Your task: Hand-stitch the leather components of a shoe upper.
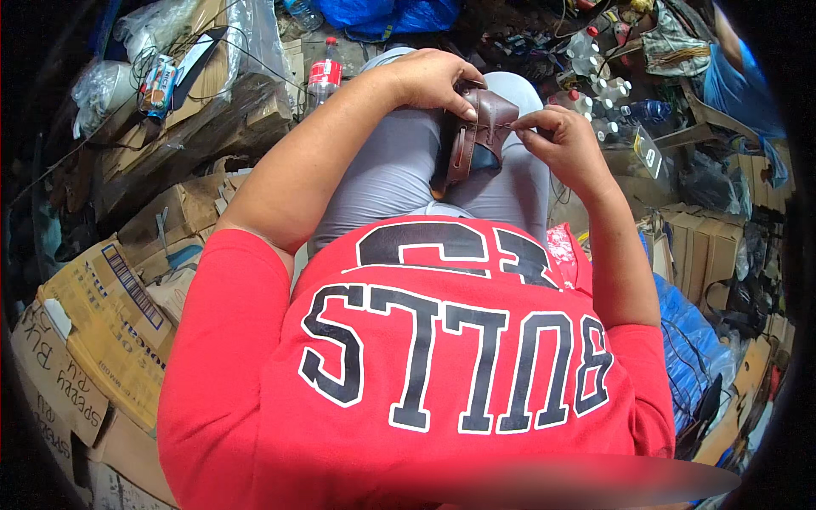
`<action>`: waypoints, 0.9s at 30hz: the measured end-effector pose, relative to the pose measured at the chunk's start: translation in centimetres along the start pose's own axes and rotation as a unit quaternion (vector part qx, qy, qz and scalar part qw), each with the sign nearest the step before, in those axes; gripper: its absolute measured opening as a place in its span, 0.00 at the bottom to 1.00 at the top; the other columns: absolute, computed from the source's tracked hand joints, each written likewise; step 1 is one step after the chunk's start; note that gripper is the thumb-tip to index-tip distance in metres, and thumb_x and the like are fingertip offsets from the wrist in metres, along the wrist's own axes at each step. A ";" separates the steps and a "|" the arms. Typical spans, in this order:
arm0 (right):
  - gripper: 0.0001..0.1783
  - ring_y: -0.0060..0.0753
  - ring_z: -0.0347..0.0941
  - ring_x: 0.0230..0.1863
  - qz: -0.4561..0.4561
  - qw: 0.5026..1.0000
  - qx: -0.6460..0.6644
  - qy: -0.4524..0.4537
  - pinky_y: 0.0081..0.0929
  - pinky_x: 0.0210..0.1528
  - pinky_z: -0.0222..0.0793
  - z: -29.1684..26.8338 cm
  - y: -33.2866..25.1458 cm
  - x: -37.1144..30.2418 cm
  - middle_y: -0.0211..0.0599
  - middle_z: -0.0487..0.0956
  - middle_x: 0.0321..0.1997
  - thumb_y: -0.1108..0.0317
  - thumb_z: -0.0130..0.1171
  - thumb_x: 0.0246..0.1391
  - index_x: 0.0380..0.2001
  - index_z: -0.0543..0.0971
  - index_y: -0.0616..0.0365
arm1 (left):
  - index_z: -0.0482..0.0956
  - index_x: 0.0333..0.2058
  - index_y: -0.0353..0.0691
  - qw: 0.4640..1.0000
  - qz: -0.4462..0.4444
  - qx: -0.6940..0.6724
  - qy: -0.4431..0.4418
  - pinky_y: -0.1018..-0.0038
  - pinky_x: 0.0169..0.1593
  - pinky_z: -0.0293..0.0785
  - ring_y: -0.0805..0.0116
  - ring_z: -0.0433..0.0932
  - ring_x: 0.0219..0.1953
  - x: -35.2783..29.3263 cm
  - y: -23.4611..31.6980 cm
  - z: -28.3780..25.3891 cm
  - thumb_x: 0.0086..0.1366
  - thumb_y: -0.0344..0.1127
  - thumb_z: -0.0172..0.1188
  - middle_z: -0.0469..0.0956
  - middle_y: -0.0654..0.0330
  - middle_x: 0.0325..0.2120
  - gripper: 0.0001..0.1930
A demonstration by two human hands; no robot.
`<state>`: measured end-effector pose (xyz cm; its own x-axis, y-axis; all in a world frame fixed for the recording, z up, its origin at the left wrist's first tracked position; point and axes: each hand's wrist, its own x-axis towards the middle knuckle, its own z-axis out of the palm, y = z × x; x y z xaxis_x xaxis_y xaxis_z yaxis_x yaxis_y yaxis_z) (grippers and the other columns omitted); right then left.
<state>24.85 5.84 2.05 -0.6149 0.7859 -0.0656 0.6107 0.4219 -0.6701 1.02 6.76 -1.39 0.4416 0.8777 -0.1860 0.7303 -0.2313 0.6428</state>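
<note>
The brown shoe [488,133] lies on the thighs [382,166], roughly lengthwise along them, between the left hand [439,81] gripping its far end and the right hand [561,140] pinching a thin cord [508,127].

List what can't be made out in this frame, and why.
All in the head view:
Thin strand at the right hand: too fine to tell thread from lace.
Underside of the left hand: hidden by the hand itself.
Underside of the brown shoe: hidden by the shoe.
Lower part of the red shirt: blurred patch covers some; picture edge cuts it off.
</note>
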 end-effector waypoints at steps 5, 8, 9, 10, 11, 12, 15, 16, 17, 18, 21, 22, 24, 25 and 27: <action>0.07 0.23 0.72 0.30 0.025 0.996 0.078 -0.025 0.22 0.34 0.67 0.8 1.7 0.4 0.33 0.76 0.29 0.73 0.60 0.47 0.32 0.82 0.56 | 0.75 0.49 0.46 1.000 -0.005 0.005 0.003 0.69 0.50 0.68 0.57 0.75 0.47 0.0 0.0 0.1 0.42 0.46 0.69 0.77 0.52 0.43 0.32; 0.08 0.18 0.64 0.32 0.021 0.984 0.164 -0.059 0.15 0.37 0.61 1.4 4.3 0.7 0.24 0.69 0.29 0.72 0.62 0.47 0.34 0.82 0.54 | 0.75 0.48 0.46 1.000 0.003 0.012 0.019 0.68 0.50 0.69 0.56 0.75 0.46 -0.1 0.0 0.2 0.41 0.46 0.70 0.77 0.53 0.43 0.32; 0.08 0.18 0.64 0.32 0.020 0.984 0.165 -0.060 0.15 0.37 0.61 1.7 4.5 0.9 0.24 0.69 0.29 0.72 0.62 0.47 0.34 0.82 0.54 | 0.76 0.48 0.46 0.999 0.006 0.015 0.031 0.67 0.49 0.69 0.56 0.75 0.46 -0.1 0.0 0.3 0.41 0.45 0.70 0.77 0.53 0.42 0.31; 0.07 0.19 0.65 0.32 0.025 0.978 0.201 -0.053 0.16 0.37 0.61 2.0 4.6 1.0 0.25 0.71 0.29 0.72 0.62 0.47 0.33 0.82 0.56 | 0.76 0.48 0.46 0.999 0.006 0.015 0.032 0.67 0.49 0.69 0.56 0.75 0.46 -0.1 0.0 0.5 0.41 0.45 0.70 0.77 0.53 0.42 0.31; 0.06 0.19 0.66 0.32 0.030 0.970 0.237 -0.045 0.16 0.38 0.62 2.3 4.6 1.1 0.25 0.72 0.29 0.72 0.62 0.47 0.32 0.81 0.58 | 0.76 0.47 0.45 0.999 0.009 0.018 0.045 0.67 0.49 0.69 0.56 0.75 0.45 0.0 -0.1 0.8 0.41 0.45 0.70 0.77 0.53 0.41 0.31; 0.06 0.19 0.66 0.32 0.030 0.970 0.237 -0.044 0.16 0.38 0.62 2.8 4.5 1.1 0.25 0.72 0.29 0.72 0.62 0.47 0.32 0.81 0.58 | 0.76 0.46 0.45 0.998 0.013 0.022 0.058 0.67 0.48 0.70 0.57 0.76 0.45 0.1 -0.1 0.9 0.40 0.45 0.70 0.78 0.54 0.41 0.30; 0.05 0.21 0.69 0.31 0.030 0.964 0.263 0.007 0.18 0.36 0.64 4.0 3.8 1.3 0.29 0.75 0.27 0.72 0.63 0.45 0.28 0.80 0.60 | 0.77 0.44 0.44 0.998 -0.024 0.020 0.046 0.68 0.47 0.70 0.59 0.76 0.45 0.1 1.1 0.7 0.40 0.41 0.70 0.78 0.54 0.41 0.28; 0.06 0.22 0.70 0.30 -0.002 0.977 0.210 0.030 0.19 0.35 0.65 4.2 3.2 1.4 0.32 0.76 0.26 0.72 0.63 0.44 0.27 0.80 0.61 | 0.77 0.44 0.44 0.998 -0.026 0.021 0.046 0.68 0.47 0.70 0.59 0.76 0.45 -0.1 0.8 0.6 0.40 0.41 0.70 0.78 0.54 0.41 0.28; 0.06 0.24 0.72 0.29 -0.034 0.986 0.157 0.053 0.20 0.34 0.66 4.3 2.6 1.3 0.35 0.77 0.25 0.72 0.64 0.43 0.26 0.79 0.61 | 0.77 0.44 0.44 0.998 0.002 -0.015 0.058 0.69 0.46 0.70 0.59 0.76 0.42 -0.2 0.3 0.6 0.42 0.39 0.69 0.77 0.54 0.41 0.26; 0.07 0.27 0.72 0.26 -0.058 0.985 0.138 0.083 0.22 0.31 0.66 4.3 2.1 1.2 0.37 0.76 0.22 0.71 0.65 0.41 0.26 0.79 0.61 | 0.77 0.44 0.44 0.996 0.030 -0.052 0.070 0.69 0.44 0.70 0.59 0.76 0.40 -0.5 -0.1 0.5 0.44 0.37 0.68 0.76 0.55 0.41 0.24; 0.06 0.28 0.71 0.26 -0.137 0.986 0.027 0.087 0.23 0.31 0.66 3.4 1.6 0.9 0.35 0.75 0.22 0.72 0.64 0.42 0.27 0.80 0.59 | 0.77 0.45 0.44 0.964 0.093 -0.070 0.240 0.70 0.41 0.70 0.58 0.74 0.33 -2.4 -0.9 1.4 0.51 0.29 0.60 0.73 0.56 0.39 0.19; 0.06 0.28 0.71 0.26 -0.133 0.987 0.028 0.090 0.23 0.31 0.66 3.2 1.5 0.7 0.35 0.75 0.22 0.72 0.64 0.42 0.27 0.80 0.59 | 0.77 0.45 0.44 0.965 0.096 -0.070 0.235 0.70 0.41 0.70 0.58 0.74 0.33 -3.4 -1.1 1.4 0.51 0.29 0.60 0.73 0.56 0.39 0.19; 0.07 0.27 0.71 0.26 -0.087 0.992 0.059 0.065 0.22 0.32 0.66 3.0 1.4 0.1 0.34 0.74 0.23 0.73 0.63 0.43 0.29 0.81 0.57 | 0.76 0.45 0.44 0.958 0.092 0.009 0.271 0.70 0.42 0.69 0.61 0.73 0.29 -5.1 -1.1 1.5 0.54 0.22 0.53 0.69 0.57 0.37 0.19; 0.07 0.27 0.71 0.26 -0.086 0.992 0.061 0.064 0.22 0.32 0.66 2.9 1.4 0.0 0.34 0.74 0.23 0.73 0.63 0.43 0.29 0.81 0.57 | 0.76 0.45 0.44 0.959 0.091 0.010 0.270 0.70 0.42 0.69 0.61 0.73 0.29 -5.8 -0.3 1.5 0.54 0.22 0.53 0.69 0.57 0.37 0.19; 0.08 0.25 0.70 0.28 -0.069 0.990 0.121 0.037 0.21 0.33 0.65 2.8 1.8 0.3 0.32 0.73 0.26 0.75 0.61 0.45 0.32 0.81 0.56 | 0.76 0.46 0.44 0.967 0.058 -0.043 0.245 0.70 0.47 0.67 0.67 0.73 0.30 -6.8 1.3 1.2 0.54 0.17 0.48 0.70 0.57 0.34 0.22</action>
<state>24.35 5.60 -1.24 -0.6402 0.7632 0.0882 0.3802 0.4145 -0.8269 -0.44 -0.03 -0.14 0.2022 0.9465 0.2514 0.6359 -0.3221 0.7013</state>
